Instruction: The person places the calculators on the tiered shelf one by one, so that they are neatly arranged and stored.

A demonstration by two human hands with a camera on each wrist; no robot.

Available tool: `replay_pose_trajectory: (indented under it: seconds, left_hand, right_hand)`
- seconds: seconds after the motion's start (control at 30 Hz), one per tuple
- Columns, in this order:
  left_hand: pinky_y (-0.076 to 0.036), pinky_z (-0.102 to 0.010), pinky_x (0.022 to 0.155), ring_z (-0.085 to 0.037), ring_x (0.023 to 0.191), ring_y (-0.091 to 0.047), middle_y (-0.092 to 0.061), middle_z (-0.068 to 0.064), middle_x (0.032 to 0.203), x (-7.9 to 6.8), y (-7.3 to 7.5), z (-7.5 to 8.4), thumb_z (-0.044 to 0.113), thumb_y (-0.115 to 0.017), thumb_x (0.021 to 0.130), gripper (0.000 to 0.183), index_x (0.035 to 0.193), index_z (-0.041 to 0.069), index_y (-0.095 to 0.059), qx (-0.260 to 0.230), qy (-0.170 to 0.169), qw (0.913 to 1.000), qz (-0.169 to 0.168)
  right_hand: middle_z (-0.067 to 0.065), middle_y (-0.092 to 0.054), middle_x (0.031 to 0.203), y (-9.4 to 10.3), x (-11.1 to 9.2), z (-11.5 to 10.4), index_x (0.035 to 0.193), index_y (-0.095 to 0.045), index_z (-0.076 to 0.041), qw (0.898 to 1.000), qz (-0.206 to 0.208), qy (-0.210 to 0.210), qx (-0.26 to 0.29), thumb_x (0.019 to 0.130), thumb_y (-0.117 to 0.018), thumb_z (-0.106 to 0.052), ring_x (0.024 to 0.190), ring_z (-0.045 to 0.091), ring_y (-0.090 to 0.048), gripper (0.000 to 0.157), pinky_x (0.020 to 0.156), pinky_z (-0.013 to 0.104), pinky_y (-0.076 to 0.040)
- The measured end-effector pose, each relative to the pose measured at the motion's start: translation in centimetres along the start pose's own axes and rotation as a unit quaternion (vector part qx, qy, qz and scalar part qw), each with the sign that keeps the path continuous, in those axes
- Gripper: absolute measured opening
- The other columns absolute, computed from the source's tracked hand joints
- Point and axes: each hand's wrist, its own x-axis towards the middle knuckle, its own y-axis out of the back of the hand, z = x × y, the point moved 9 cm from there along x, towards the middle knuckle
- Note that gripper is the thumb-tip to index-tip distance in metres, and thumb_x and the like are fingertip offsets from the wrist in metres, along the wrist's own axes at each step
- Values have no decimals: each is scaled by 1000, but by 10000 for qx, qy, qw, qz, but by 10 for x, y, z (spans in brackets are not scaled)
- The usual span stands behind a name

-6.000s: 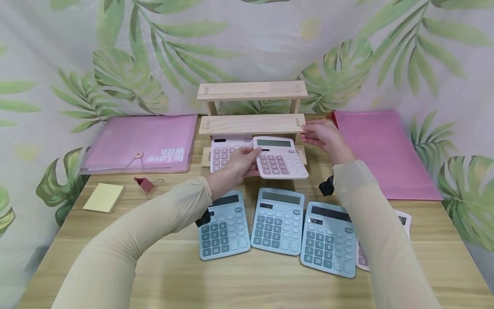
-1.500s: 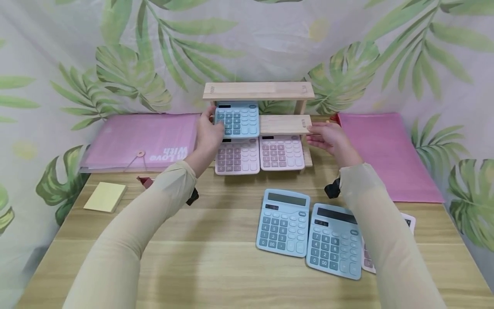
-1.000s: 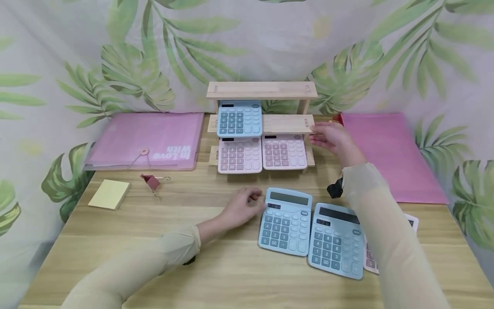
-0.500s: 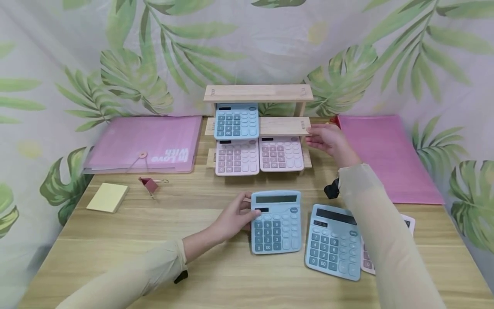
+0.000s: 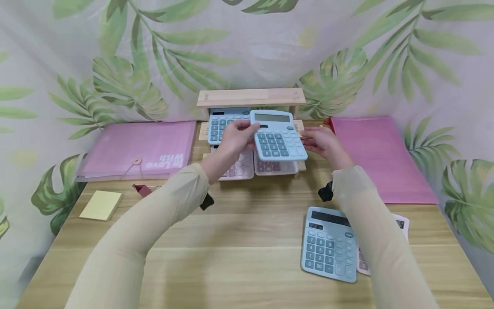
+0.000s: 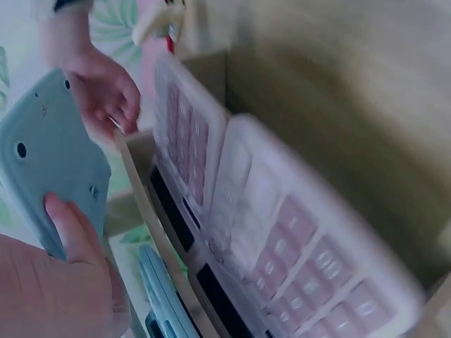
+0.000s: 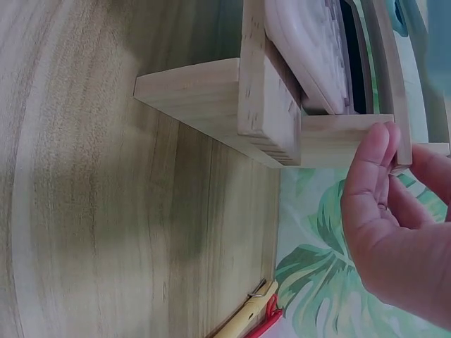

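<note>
My left hand [image 5: 236,139] grips a blue calculator [image 5: 277,136] by its left edge, raised in front of the right half of a wooden rack [image 5: 251,97]. In the left wrist view, the held calculator's back [image 6: 60,151] faces the camera. Another blue calculator [image 5: 220,124] leans on the rack's middle tier at left, partly behind that hand. Two pink calculators, one left [image 5: 243,168] and one right [image 5: 275,168], fill the lower tier. At the rack's right end, my right hand [image 5: 324,143] pinches the end of a board between thumb and fingers, seen closely in the right wrist view.
On the table at right lies a blue calculator [image 5: 328,244], with a pink calculator [image 5: 401,223] partly under the right sleeve. Pink folders lie left [image 5: 131,146] and right [image 5: 382,159]. A yellow note pad [image 5: 101,205] and a red binder clip [image 5: 143,190] sit at left.
The left hand let go of one blue calculator on the middle tier, took another from the table and raised it to the rack. The right hand stays at the board's end.
</note>
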Motion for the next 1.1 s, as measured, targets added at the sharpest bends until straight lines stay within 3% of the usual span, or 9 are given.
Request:
replay_pose_trajectory:
  seconds: [0.13,0.27,0.43,0.6,0.7,0.8,0.87,1.0,1.1]
  left_hand:
    - [-59,-34,77,-11,67,-64,-60,-10,115,17,-5,8,25,-61,89,48,132,8,-47,222,-58,9996,143]
    - [-58,-41,81,-11,67,-60,-53,-8,122,21,-6,9,25,-60,90,51,134,11,-39,402,-206,9985,312]
    - [-59,-42,77,-11,67,-51,-40,-3,103,19,-7,10,24,-59,90,40,122,8,-40,808,-500,9943,479]
    - [-58,-44,79,-9,65,-49,-39,0,94,21,-10,9,25,-55,93,33,120,8,-47,1054,-441,9922,506]
    - [-58,-35,68,-7,62,-47,-39,-1,97,21,-10,9,22,-52,94,32,123,10,-48,1201,-310,9910,509]
    - [-50,-23,56,-7,64,-44,-40,-3,103,19,-10,9,18,-50,95,32,126,11,-49,1257,-187,9906,500]
    - [-45,-18,55,-7,72,-45,-42,-5,112,16,-11,10,15,-48,95,35,129,11,-48,1217,-124,9914,466]
    - [-52,-21,82,-14,108,-49,-40,-10,137,7,-15,9,10,-51,93,46,137,9,-42,1085,-21,9937,279]
    - [-40,-29,108,-18,133,-36,-32,-8,148,1,-19,7,13,-60,88,58,141,10,-36,1152,-92,9933,39]
  right_hand:
    - [-9,-64,69,2,5,2,143,-30,-5,9998,144,71,-152,93,-54,-17,66,4,-63,57,62,17,-55]
    - [-9,-65,72,3,8,3,142,-33,-5,9996,236,70,-161,92,-55,-17,67,5,-64,56,64,18,-56]
    - [-6,-63,75,4,7,2,142,-35,-6,9996,264,41,-99,92,-56,-17,68,6,-63,55,65,19,-56]
    - [-9,-63,73,4,6,2,143,-34,-7,9997,198,42,-147,93,-54,-18,67,5,-62,55,63,18,-55]
    - [-9,-63,74,3,5,3,143,-33,-8,9997,172,11,-159,94,-53,-19,67,5,-62,54,63,18,-55]
    - [-9,-63,78,3,5,2,143,-32,-8,9997,180,16,-178,94,-53,-20,68,5,-63,55,64,18,-55]
    - [-8,-62,79,4,4,2,143,-33,-8,9997,210,27,-139,93,-54,-19,69,5,-63,55,64,17,-56]
    - [-7,-63,76,3,2,1,144,-30,-5,9999,119,66,-5,93,-54,-16,68,7,-63,58,68,18,-57]
    - [-7,-64,73,2,2,0,144,-28,-3,9999,27,95,67,93,-54,-15,68,9,-64,59,70,19,-57]
